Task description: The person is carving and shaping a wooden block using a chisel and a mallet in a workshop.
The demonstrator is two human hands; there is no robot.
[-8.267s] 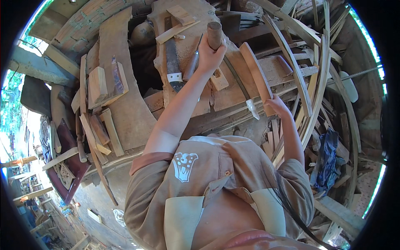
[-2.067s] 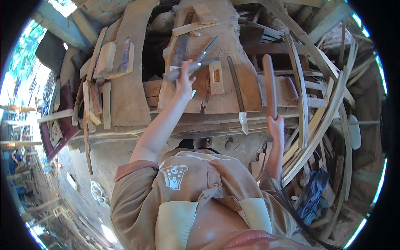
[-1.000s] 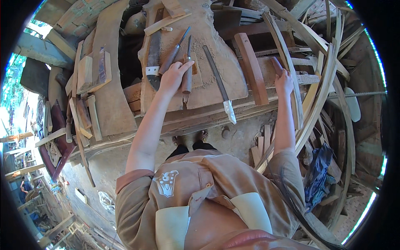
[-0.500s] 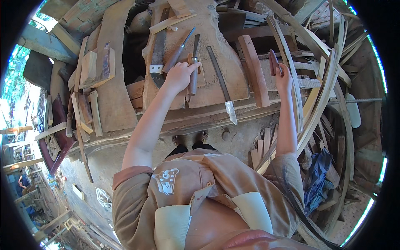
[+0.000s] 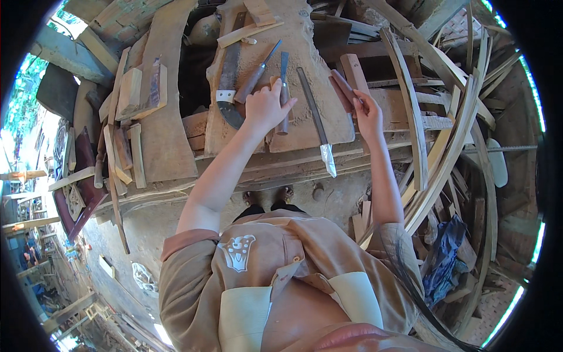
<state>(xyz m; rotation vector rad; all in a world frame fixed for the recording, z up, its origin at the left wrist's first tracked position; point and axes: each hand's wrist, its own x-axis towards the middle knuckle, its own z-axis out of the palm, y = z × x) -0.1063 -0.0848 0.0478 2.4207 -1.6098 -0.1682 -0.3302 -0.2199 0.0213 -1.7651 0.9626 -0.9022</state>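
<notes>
My left hand point(image 5: 265, 110) rests over the wooden work surface point(image 5: 334, 126), thumb and index finger apart. It is beside a chisel point(image 5: 284, 97) with a brown handle, and its index finger touches a small piece of light wood point(image 5: 274, 80). Left of it lies a second narrow-bladed tool point(image 5: 251, 83) with a wooden handle. My right hand point(image 5: 368, 115) pinches a reddish-brown wooden strip point(image 5: 345, 84), held above the surface's right edge. Between the hands lies a long dark file point(image 5: 311, 100), its handle end wrapped in white.
A long flat dark blade point(image 5: 227, 73) with a white riveted collar lies at left. A squared timber point(image 5: 353, 73) sits behind my right hand. Long curved planks point(image 5: 446, 152) lean at right. Wooden blocks point(image 5: 138, 97) stand on a board at left. Scrap wood covers the floor at right.
My right hand has moved left with the reddish-brown strip, toward the file. My left hand has shifted slightly right and its thumb now spreads across the chisel. The view has shifted a little.
</notes>
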